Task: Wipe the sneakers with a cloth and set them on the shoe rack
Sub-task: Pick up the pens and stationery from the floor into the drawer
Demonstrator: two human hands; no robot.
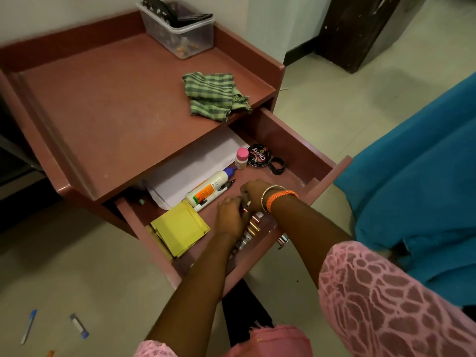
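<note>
Both arms reach forward and down, close together. The left hand (230, 215) has its back up and its fingers curled under, and the right hand (253, 193) sits just beside it with bent fingers too. Both hands grip small things, too hidden to name, and the hands almost touch.

Woven checked cloth (215, 96) (frayed) — matt cabinet top (116, 112).
</note>
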